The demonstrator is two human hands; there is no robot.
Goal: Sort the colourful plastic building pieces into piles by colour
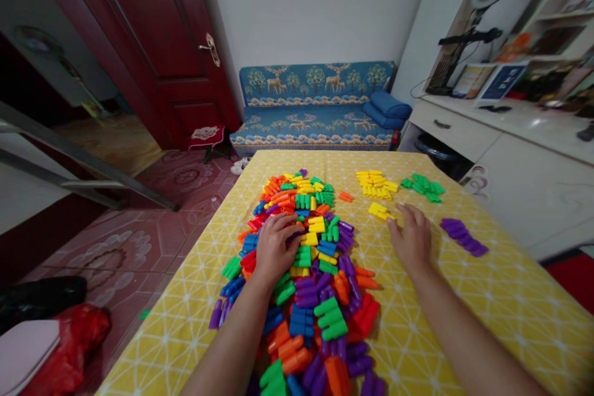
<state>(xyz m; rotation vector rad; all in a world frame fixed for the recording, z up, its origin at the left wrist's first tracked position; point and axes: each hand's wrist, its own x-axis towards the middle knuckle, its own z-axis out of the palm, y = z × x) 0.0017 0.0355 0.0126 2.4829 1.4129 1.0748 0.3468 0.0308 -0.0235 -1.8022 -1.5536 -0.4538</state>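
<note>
A long heap of mixed plastic pieces [301,318] in green, blue, purple, orange, red and yellow runs down the middle of the table. My left hand [277,244] rests on the heap with curled fingers around a purple piece, partly hidden. Right of the heap, my right hand [411,236] has its thumb and fingers apart beside a small yellow group [379,211]. Behind it lie a yellow pile [375,184] and a green pile [423,187]. A row of purple pieces [463,236] is to its right. One orange piece [346,197] lies alone.
A yellow patterned cloth [195,303] covers the table. Beyond it stands a blue sofa [315,120]. A white cabinet [487,130] is at the right, a red door [148,31] and a metal ladder [88,154] at the left.
</note>
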